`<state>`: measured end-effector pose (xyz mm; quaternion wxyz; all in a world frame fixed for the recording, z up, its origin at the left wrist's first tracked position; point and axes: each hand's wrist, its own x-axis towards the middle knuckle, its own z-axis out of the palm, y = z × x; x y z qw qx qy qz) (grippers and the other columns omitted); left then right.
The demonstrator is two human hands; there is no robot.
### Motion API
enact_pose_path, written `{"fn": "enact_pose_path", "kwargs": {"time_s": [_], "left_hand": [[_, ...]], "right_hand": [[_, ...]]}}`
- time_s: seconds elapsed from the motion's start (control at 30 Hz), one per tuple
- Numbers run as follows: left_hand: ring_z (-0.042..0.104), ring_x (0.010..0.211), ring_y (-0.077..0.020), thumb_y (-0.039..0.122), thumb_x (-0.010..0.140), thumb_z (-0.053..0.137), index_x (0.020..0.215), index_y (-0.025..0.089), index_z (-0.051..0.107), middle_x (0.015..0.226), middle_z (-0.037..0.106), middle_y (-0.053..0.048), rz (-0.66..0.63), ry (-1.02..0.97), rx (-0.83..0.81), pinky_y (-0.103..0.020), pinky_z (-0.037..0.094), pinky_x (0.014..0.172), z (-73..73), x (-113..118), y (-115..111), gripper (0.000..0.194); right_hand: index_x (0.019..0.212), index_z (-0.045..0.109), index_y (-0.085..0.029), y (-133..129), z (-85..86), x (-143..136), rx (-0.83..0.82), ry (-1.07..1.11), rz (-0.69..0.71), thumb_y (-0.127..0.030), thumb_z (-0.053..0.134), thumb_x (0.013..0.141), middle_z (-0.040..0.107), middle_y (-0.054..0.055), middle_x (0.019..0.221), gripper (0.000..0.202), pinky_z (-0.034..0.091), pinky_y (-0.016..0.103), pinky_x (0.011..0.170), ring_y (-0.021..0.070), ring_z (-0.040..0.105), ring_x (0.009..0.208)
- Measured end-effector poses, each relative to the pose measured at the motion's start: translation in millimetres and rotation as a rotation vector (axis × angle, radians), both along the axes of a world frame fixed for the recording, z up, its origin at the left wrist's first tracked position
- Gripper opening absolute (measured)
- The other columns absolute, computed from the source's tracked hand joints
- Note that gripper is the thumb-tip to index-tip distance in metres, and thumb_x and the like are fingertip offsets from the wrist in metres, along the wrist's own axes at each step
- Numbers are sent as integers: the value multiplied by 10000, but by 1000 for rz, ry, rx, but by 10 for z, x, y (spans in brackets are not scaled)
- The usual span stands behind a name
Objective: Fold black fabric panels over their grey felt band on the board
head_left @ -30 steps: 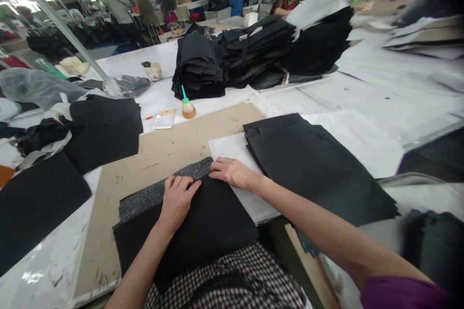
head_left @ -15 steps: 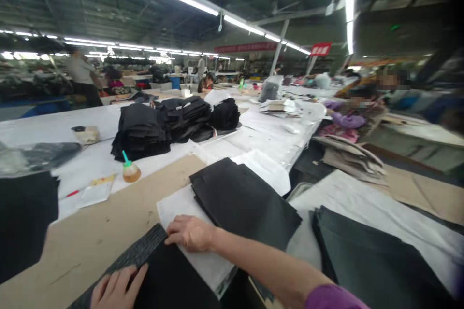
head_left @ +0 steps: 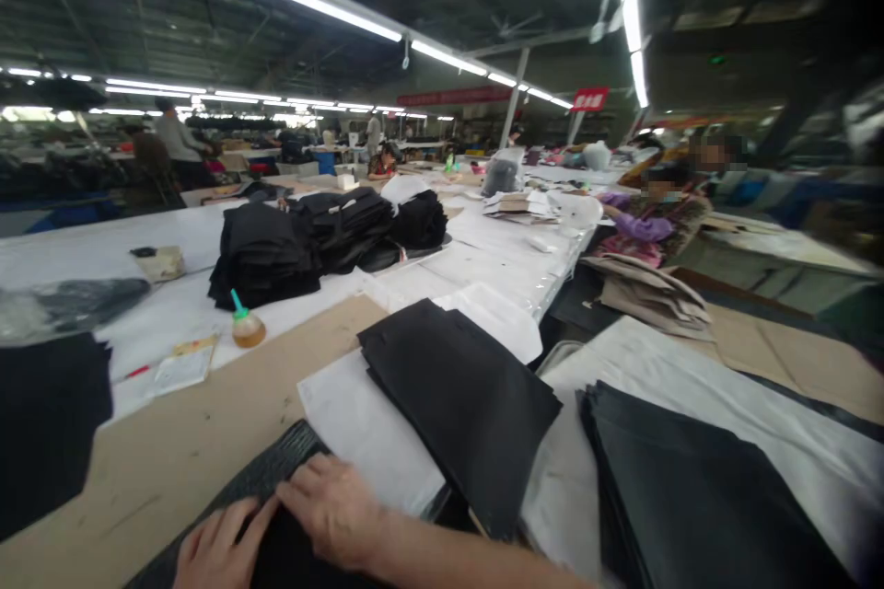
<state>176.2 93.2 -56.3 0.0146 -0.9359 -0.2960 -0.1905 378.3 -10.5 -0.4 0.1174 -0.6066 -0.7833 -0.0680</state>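
Note:
A black fabric piece [head_left: 294, 534] lies at the bottom centre, over a dark textured piece [head_left: 273, 460] on a tan board [head_left: 166, 460]. Resting on the black fabric's left part is my left hand [head_left: 222, 545], its fingers lying flat and apart. My right hand [head_left: 331, 508] touches the same fabric just to the right, fingertips pressed together at its edge near my left fingers; whether they pinch the cloth is hard to see. A stack of black panels [head_left: 459, 396] lies right of my hands, partly over a white sheet [head_left: 369, 423].
Bundled black pieces [head_left: 266, 248] and an oil bottle [head_left: 247, 327] stand beyond the board. More black panels lie at the left [head_left: 48, 423] and right [head_left: 704, 488]. A person in purple sleeves [head_left: 639, 225] sits at the right; others are farther back.
My right hand has moved left and down along the fabric, close to my left hand. My left hand has barely moved. The camera view has shifted slightly.

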Motion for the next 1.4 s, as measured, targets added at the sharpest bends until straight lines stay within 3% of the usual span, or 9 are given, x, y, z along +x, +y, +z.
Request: {"fn": "enact_pose_path", "kwargs": {"time_s": [0.1,0.17,0.23,0.43,0.7,0.83,0.97,1.17,1.4], "left_hand": [[638,979,-211,247,970,357,1321,448,572,1057,693,29,14,-43,-57,-402,508,894,250,-113,-135,459],[618,952,-204,292,993,430,1211,281,659,1032,675,-35,47,-30,-72,-365,499,882,401,-191,-186,316],[593,952,-192,256,998,446,1143,231,677,1033,650,-61,73,-7,-81,-341,480,872,487,-293,-208,274],[541,958,-198,177,996,429,1232,246,631,1047,617,-71,70,95,-46,-350,433,855,560,-562,-300,318],[548,995,-230,137,993,407,1262,221,595,1049,621,-83,19,252,89,-428,396,938,691,-486,-358,339],[541,988,-224,175,1004,417,1279,209,576,1065,613,-79,44,275,45,-390,408,891,666,-531,-342,319],[537,990,-203,190,1015,402,1260,220,591,1076,613,-70,63,196,-76,-353,417,867,611,-832,-298,311],[535,983,-198,167,1007,381,1252,246,620,1087,621,-73,106,129,-100,-367,433,885,557,-1381,-334,351],[519,986,-237,128,975,446,1325,209,565,1109,608,-98,45,290,-4,-416,412,911,699,-1415,-413,378]], "right_hand": [[1257,568,-262,-31,72,-2,-75,77,-8,-215,444,936,665,-8,1081,347,469,293,839,182,528,981],[1366,513,-229,25,38,4,-106,137,38,-156,461,923,638,48,1120,452,445,345,899,214,502,1025],[1423,480,-235,85,-40,-2,-97,179,76,-126,460,927,616,73,1126,508,417,387,944,234,485,1053],[1409,524,-238,95,-143,-9,-57,192,126,-91,455,913,596,97,1104,522,386,434,972,260,474,1055],[1287,602,-188,131,45,-236,15,112,108,-107,443,945,508,125,1357,386,325,494,1074,307,396,1253],[1355,536,-151,142,-10,-456,-49,145,225,-94,420,956,585,127,1220,420,424,418,993,259,475,1156],[1411,487,-179,144,-76,-502,-85,162,229,-73,423,940,595,109,1179,487,436,404,966,254,482,1125],[1473,432,-284,159,15,-511,-103,85,245,-52,449,909,568,86,1144,610,406,422,953,261,467,1079],[1387,532,-279,221,126,-566,-91,42,245,-118,476,954,568,91,1126,466,388,438,973,256,476,1066]]}}
